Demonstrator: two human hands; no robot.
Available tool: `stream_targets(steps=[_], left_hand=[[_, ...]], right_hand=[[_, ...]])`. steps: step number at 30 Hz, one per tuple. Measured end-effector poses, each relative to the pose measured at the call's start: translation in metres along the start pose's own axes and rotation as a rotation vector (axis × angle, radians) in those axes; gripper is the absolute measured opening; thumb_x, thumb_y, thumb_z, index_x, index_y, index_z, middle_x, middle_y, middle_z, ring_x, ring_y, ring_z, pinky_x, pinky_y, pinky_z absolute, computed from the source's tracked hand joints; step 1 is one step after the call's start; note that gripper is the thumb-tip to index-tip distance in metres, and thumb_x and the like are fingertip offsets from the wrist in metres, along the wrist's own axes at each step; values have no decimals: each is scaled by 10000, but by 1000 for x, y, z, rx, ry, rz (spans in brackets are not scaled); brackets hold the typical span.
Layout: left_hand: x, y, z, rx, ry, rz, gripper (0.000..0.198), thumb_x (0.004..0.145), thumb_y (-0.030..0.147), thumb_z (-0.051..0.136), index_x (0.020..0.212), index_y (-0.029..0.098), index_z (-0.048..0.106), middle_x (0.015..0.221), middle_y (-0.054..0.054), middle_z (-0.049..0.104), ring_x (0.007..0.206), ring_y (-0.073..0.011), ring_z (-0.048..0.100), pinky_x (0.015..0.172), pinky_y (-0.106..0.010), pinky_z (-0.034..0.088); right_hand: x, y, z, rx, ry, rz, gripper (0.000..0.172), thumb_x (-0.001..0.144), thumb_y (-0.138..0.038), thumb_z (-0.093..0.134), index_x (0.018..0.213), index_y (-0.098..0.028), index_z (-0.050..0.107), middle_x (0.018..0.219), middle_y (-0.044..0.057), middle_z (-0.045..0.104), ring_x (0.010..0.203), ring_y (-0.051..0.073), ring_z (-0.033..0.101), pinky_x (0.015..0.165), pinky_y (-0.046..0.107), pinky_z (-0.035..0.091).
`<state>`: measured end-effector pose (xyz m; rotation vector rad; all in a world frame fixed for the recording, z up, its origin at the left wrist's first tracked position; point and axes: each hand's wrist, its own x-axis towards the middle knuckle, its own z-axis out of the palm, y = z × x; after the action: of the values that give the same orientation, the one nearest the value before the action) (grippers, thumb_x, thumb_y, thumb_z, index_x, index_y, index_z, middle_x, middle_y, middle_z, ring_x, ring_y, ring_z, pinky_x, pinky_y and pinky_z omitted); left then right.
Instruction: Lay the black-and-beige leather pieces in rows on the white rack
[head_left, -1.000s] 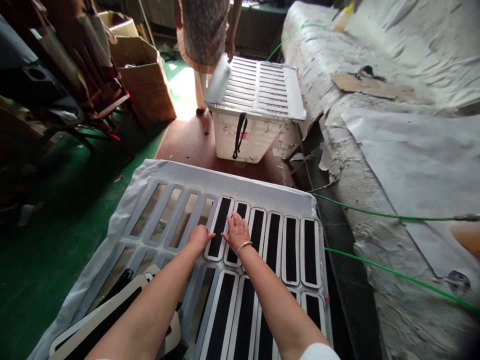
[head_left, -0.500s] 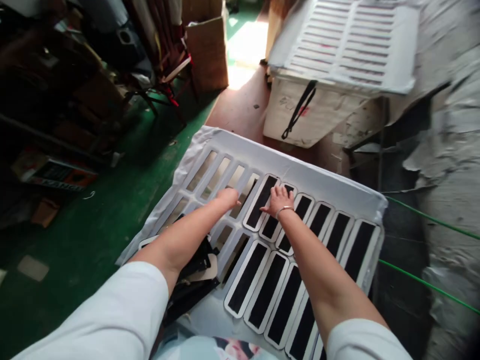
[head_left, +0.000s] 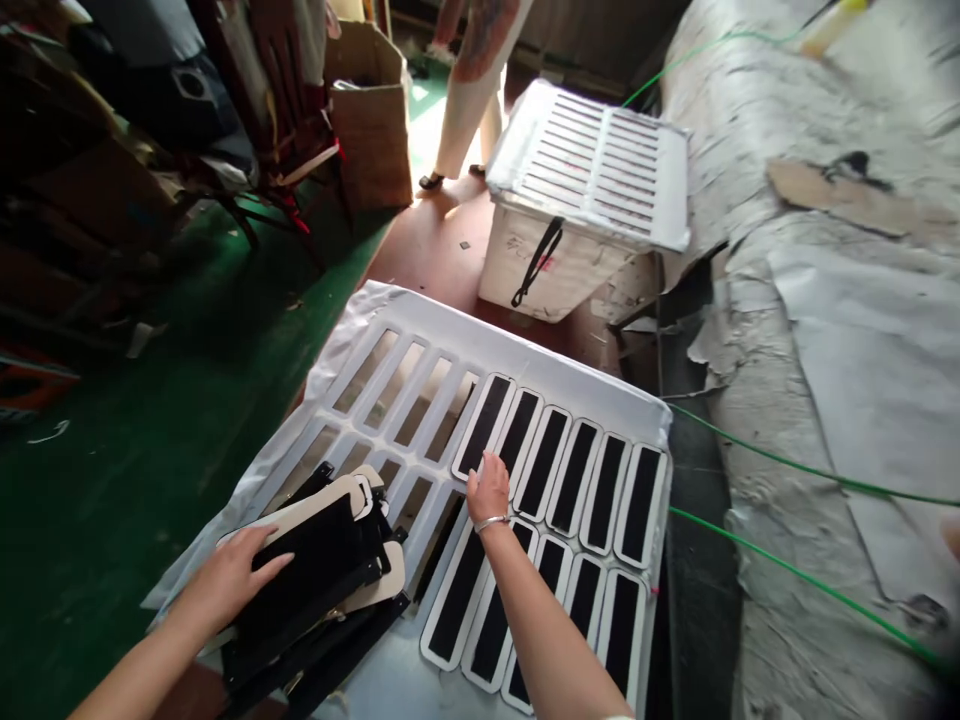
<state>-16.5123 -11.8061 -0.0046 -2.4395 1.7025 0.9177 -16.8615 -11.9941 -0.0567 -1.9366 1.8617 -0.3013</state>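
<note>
A white frame (head_left: 420,305) with rows of long slots lies before me. Black strips with white rounded borders fill its right part; the leftmost of the upper row (head_left: 486,425) has my right hand (head_left: 491,490) at its lower end. That hand is open, its fingers touching or just over the strips. My left hand (head_left: 236,575) rests at the edge of a loose pile of black pieces (head_left: 307,570) with beige backing cards (head_left: 386,575). Its thumb and fingers are apart, and I see no piece gripped. Part of the lower row is hidden under my right forearm.
Beyond the frame stands a white bin (head_left: 555,265) with a second slotted frame (head_left: 592,160) on top. A person's legs (head_left: 472,110) are behind it. A cardboard box (head_left: 375,140) and chair (head_left: 289,130) stand left; green cords (head_left: 795,475) cross to a covered surface at right.
My left hand has moved from above the bare slots down and left to the pile. My right hand has shifted down and left along the strips. A person's legs have come into view.
</note>
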Motion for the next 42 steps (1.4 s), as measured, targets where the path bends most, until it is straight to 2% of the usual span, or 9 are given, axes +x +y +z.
stream_targets(steps=[10, 16, 20, 23, 26, 29, 32, 37, 42], left_hand=[[9, -26, 20, -9, -30, 91, 462, 758, 514, 474, 1069, 184, 565, 1108, -100, 584, 1010, -262, 566, 897, -366, 445], [5, -9, 8, 83, 26, -17, 464, 749, 441, 523, 1133, 182, 505, 1231, -111, 507, 1114, -274, 479, 957, -391, 379], [9, 3, -7, 118, -45, -81, 500, 763, 395, 549, 1200, 169, 461, 1290, -119, 445, 1157, -264, 443, 963, -367, 362], [11, 7, -19, 104, -84, -85, 480, 743, 372, 591, 1173, 193, 479, 1244, -101, 458, 1106, -243, 474, 941, -336, 367], [12, 12, -27, 83, -117, -67, 429, 723, 370, 617, 1105, 205, 508, 1155, -86, 490, 1037, -227, 503, 899, -317, 381], [14, 15, -28, 67, -126, -91, 416, 701, 371, 631, 1054, 189, 506, 1078, -84, 504, 976, -227, 516, 838, -315, 400], [22, 12, -26, 65, -110, -150, 454, 627, 420, 679, 965, 168, 510, 1053, -96, 506, 990, -254, 496, 825, -328, 400], [31, 16, -40, -31, -222, -177, 504, 489, 419, 737, 883, 165, 552, 955, -84, 586, 902, -267, 552, 786, -326, 424], [9, 36, -79, -649, -535, -47, 442, 578, 424, 681, 961, 208, 644, 819, -20, 676, 787, -255, 629, 722, -347, 505]], right_hand=[[20, -3, -2, -18, -174, 125, 403, 821, -154, 417, 1206, -127, 533, 1103, 123, 576, 996, 191, 554, 901, 292, 419], [48, 10, -6, -395, -294, -97, 614, 851, -365, 457, 1395, -143, 281, 1469, 110, 219, 1354, 239, 131, 1086, 444, 91], [56, 7, -1, -548, -353, -126, 631, 860, -414, 427, 1403, -138, 261, 1488, 76, 165, 1359, 248, 110, 1086, 467, 42], [51, -15, -11, -484, -287, -147, 584, 814, -355, 503, 1335, -118, 385, 1426, 110, 318, 1337, 291, 166, 1076, 504, 72], [29, -55, -21, -178, -250, -216, 469, 815, -299, 489, 1243, -107, 475, 1277, 144, 484, 1210, 260, 394, 1015, 416, 289], [-8, -100, -14, 211, -528, -227, 296, 828, -306, 473, 1054, -156, 591, 948, 81, 639, 859, 182, 595, 795, 299, 452], [-44, -133, 5, 357, -801, -191, 188, 803, -305, 515, 906, -187, 621, 809, 38, 645, 719, 161, 602, 687, 272, 454], [-70, -152, 26, 201, -772, -73, 344, 687, -243, 644, 1013, -183, 552, 821, 44, 631, 752, 194, 591, 677, 292, 426], [-58, -151, -10, 307, -705, -129, 213, 702, -206, 588, 912, -180, 615, 855, 60, 629, 795, 212, 590, 733, 324, 448]])
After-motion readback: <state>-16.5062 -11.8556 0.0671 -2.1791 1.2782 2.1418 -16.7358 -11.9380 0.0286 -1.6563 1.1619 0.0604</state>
